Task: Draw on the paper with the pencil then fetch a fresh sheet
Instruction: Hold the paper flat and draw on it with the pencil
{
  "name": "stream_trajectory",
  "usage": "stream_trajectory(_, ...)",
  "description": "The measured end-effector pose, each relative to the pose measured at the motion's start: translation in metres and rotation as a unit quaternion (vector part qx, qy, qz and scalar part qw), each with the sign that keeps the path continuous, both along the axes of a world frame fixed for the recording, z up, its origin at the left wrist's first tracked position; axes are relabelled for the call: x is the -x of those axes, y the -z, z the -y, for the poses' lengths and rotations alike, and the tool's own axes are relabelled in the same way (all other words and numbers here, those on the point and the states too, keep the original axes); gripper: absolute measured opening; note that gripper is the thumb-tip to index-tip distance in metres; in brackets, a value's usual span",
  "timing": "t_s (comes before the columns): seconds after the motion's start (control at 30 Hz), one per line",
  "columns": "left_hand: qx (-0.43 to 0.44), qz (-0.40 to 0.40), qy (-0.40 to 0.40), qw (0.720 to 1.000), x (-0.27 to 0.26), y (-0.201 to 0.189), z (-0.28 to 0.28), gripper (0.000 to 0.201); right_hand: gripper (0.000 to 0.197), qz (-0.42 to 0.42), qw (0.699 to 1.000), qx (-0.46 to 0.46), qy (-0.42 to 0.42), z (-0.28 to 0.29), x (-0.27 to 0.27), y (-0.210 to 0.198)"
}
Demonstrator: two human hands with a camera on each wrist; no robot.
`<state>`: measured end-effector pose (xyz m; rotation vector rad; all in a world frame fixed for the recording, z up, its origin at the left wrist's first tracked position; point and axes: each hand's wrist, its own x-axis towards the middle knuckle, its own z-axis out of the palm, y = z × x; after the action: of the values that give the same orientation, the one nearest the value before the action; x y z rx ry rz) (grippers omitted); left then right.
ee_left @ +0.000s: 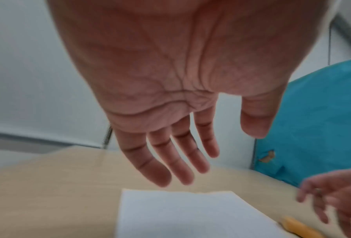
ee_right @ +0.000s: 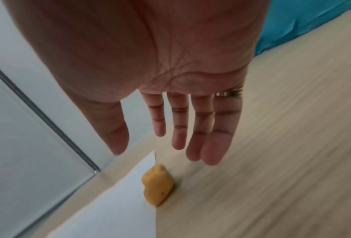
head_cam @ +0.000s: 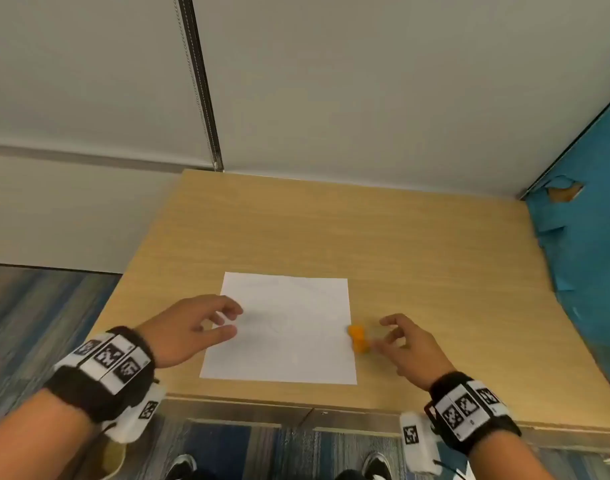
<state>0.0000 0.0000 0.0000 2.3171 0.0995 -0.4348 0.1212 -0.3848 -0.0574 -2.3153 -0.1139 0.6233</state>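
Note:
A white sheet of paper (head_cam: 283,327) lies flat near the front of the wooden table (head_cam: 331,230), with faint pencil lines on it. A short orange object (head_cam: 358,338), blurred and likely the pencil, lies on the table against the sheet's right edge. My left hand (head_cam: 234,322) hovers over the sheet's left edge, fingers relaxed, holding nothing. My right hand (head_cam: 383,332) is just right of the orange object, fingers loosely spread and empty. The wrist views show both palms open above the paper (ee_left: 191,214) (ee_right: 109,209) and the orange object (ee_right: 157,185) (ee_left: 300,228).
A pale wall with a metal strip (head_cam: 199,81) backs the table. A torn blue panel (head_cam: 591,237) borders its right side. Carpeted floor (head_cam: 37,323) drops away left of the table and below its front edge. My shoes show at the bottom.

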Motion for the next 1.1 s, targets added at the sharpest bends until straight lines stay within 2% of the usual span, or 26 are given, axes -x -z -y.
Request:
stream_trajectory(0.07, -0.044, -0.009, 0.062, 0.997, -0.024, 0.013, 0.024, 0.066, 0.044, -0.01, 0.998, 0.05, -0.038, -0.021, -0.007, 0.008)
stream_trajectory(0.17, -0.152, -0.026, 0.16, 0.975, -0.057, 0.044, 0.057, 0.072, 0.053, 0.008, 0.991, 0.107, -0.084, -0.043, -0.017, 0.02)
stream_trajectory(0.27, -0.251, -0.07, 0.181, 0.948, -0.072, 0.073, 0.069, 0.088, 0.037, 0.044, 0.982, 0.149, -0.109, -0.047, -0.021, 0.029)
stream_trajectory(0.4, -0.328, -0.102, 0.233, 0.91, -0.068, 0.091, 0.084, 0.083, 0.02, 0.057, 0.987, 0.11, -0.102, -0.046, -0.023, 0.032)
stream_trajectory(0.47, -0.345, -0.087, 0.246, 0.902, -0.059, 0.092, 0.087, 0.082, 0.02, 0.055, 0.993, 0.063, -0.086, -0.039, -0.021, 0.033)
stream_trajectory(0.6, -0.32, -0.047, 0.27, 0.907, -0.046, 0.087, 0.083, 0.076, 0.019, 0.092, 0.993, -0.027, -0.068, -0.03, -0.008, 0.031)
stream_trajectory(0.73, -0.31, -0.044, 0.296, 0.902, -0.031, 0.085, 0.084, 0.074, 0.01, 0.143, 0.985, -0.021, -0.099, -0.034, 0.014, 0.023)
stream_trajectory(0.9, -0.306, -0.013, 0.267, 0.914, -0.027, 0.09, 0.081, 0.077, 0.013, 0.181, 0.972, 0.061, -0.139, -0.044, 0.021, 0.033)
stream_trajectory(1.0, -0.343, -0.016, 0.2, 0.918, -0.023, 0.087, 0.067, 0.092, 0.018, 0.195, 0.966, 0.074, -0.155, -0.046, 0.031, 0.033)
stream_trajectory(1.1, -0.36, -0.034, 0.144, 0.921, -0.021, 0.078, 0.041, 0.093, 0.019, 0.208, 0.961, 0.09, -0.159, -0.048, 0.032, 0.035)
